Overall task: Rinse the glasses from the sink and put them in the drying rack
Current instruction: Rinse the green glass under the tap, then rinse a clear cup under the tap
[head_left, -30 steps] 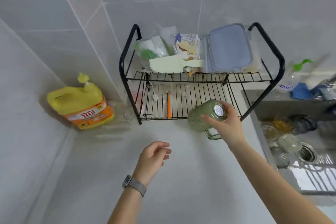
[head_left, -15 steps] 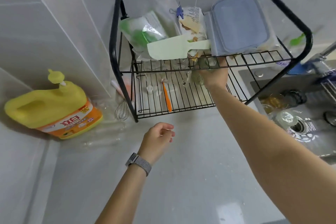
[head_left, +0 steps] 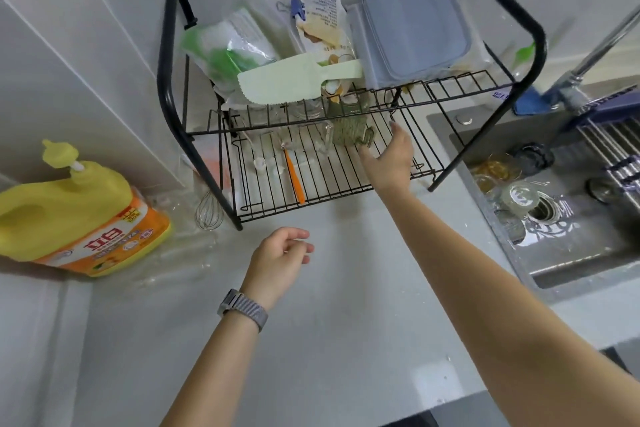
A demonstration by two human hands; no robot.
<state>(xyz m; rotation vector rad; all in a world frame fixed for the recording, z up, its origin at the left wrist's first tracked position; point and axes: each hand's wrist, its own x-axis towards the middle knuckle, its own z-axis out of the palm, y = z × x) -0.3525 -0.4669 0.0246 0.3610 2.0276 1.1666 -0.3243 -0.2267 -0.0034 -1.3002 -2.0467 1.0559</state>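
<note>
The left hand (head_left: 280, 258) hangs over the counter in front of the drying rack (head_left: 311, 163), fingers loosely curled, holding nothing. The right hand (head_left: 389, 163) lies over the rack's lower shelf, fingers extended and relaxed, just beside the green glass (head_left: 348, 125). That glass stands on the lower shelf. More glasses (head_left: 512, 184) lie in the sink (head_left: 571, 263), right of the rack.

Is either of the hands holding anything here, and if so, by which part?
Nothing is held. The right hand is open beside the green glass on the rack's lower shelf; the left hand hangs loosely curled, empty.
</note>
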